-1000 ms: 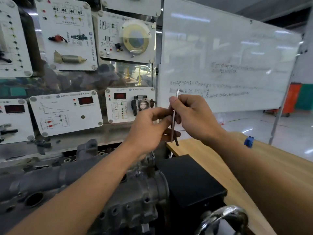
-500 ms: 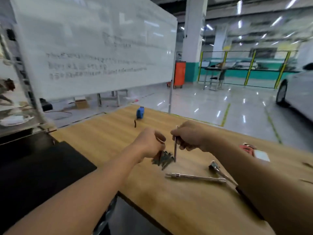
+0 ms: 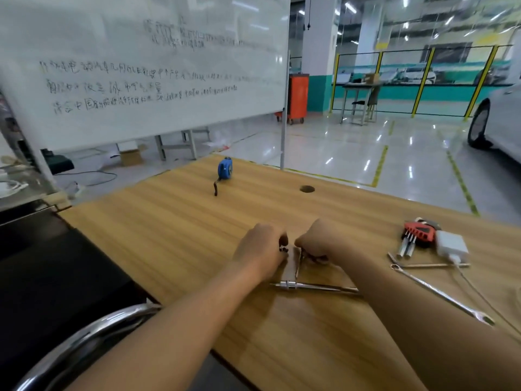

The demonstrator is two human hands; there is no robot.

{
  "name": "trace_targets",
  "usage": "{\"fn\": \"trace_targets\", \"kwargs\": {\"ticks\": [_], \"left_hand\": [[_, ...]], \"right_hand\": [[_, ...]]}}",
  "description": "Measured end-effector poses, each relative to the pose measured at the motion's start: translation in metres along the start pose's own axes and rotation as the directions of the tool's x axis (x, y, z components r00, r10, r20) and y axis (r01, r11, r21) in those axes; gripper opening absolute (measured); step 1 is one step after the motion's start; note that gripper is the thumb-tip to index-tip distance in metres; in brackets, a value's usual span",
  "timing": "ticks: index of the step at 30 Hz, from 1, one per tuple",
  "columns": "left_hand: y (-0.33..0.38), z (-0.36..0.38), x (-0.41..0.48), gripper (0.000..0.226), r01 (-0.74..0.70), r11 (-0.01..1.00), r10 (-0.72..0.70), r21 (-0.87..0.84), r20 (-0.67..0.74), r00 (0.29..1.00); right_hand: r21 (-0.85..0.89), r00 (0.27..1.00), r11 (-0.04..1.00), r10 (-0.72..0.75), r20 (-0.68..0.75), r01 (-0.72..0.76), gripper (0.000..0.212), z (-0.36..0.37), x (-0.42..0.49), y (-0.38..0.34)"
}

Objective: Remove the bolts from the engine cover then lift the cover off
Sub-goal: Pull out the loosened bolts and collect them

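The engine and its cover are out of view. Both my hands are down on the wooden table (image 3: 174,221), close together. My left hand (image 3: 260,251) is curled round dark bolts (image 3: 284,247), which peek out at the fingertips just above the tabletop. My right hand (image 3: 320,241) grips a thin metal hex key (image 3: 298,266); its shaft slants down from under the fingers onto the wood.
A chrome extension bar (image 3: 313,287) lies just in front of my hands. To the right are a red hex key set (image 3: 417,235), a white charger (image 3: 451,245) and a long wrench (image 3: 442,294). A blue tape measure (image 3: 225,168) sits far back. A black box (image 3: 56,277) borders the table's left.
My view swung right from the engine to the table. Both hands have dropped from mid-air to the tabletop, with the bolts and the hex key still in them.
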State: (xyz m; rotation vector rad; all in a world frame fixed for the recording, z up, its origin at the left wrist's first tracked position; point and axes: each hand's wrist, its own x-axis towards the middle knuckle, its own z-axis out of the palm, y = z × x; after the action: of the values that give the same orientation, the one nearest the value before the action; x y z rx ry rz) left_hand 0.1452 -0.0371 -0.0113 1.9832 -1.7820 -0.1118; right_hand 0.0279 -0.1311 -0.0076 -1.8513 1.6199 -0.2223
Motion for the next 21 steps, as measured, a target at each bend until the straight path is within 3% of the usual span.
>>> {"fn": "trace_targets", "kwargs": {"ticks": [3, 5, 9, 13, 15, 17, 21], "left_hand": [[-0.012, -0.007, -0.005, 0.025, -0.008, 1.0, 0.008, 0.009, -0.081, 0.997], [-0.022, -0.013, -0.01, 0.032, 0.064, 0.998, -0.066, -0.018, -0.143, 0.988], [-0.041, -0.037, -0.025, 0.036, 0.268, 0.955, -0.275, -0.129, -0.043, 0.96], [-0.049, -0.096, -0.058, 0.03, 0.268, 0.951, -0.275, -0.156, -0.026, 0.961], [-0.043, -0.134, -0.078, 0.027, 0.21, 0.965, -0.225, -0.157, -0.081, 0.971], [-0.043, -0.178, -0.108, 0.024, 0.18, 0.979, -0.195, -0.096, -0.173, 0.965], [-0.064, -0.264, -0.181, 0.018, 0.272, 0.96, -0.237, 0.058, -0.342, 0.909]], "right_hand": [[-0.081, 0.998, 0.996, -0.049, -0.043, 0.046, 0.032, 0.003, -0.001, -0.002], [-0.121, 0.989, 0.987, -0.115, -0.095, 0.103, 0.022, 0.005, -0.006, -0.007], [-0.15, 0.956, 0.966, -0.237, -0.176, 0.212, 0.012, 0.003, -0.026, -0.026], [-0.136, 0.902, 0.921, -0.386, -0.193, 0.365, 0.012, 0.002, -0.061, -0.073], [-0.08, 0.85, 0.872, -0.49, -0.193, 0.484, 0.013, 0.008, -0.087, -0.104], [-0.032, 0.747, 0.766, -0.635, -0.196, 0.642, 0.016, 0.022, -0.123, -0.148], [0.056, 0.522, 0.52, -0.838, -0.159, 0.852, 0.023, 0.05, -0.208, -0.224]]}}
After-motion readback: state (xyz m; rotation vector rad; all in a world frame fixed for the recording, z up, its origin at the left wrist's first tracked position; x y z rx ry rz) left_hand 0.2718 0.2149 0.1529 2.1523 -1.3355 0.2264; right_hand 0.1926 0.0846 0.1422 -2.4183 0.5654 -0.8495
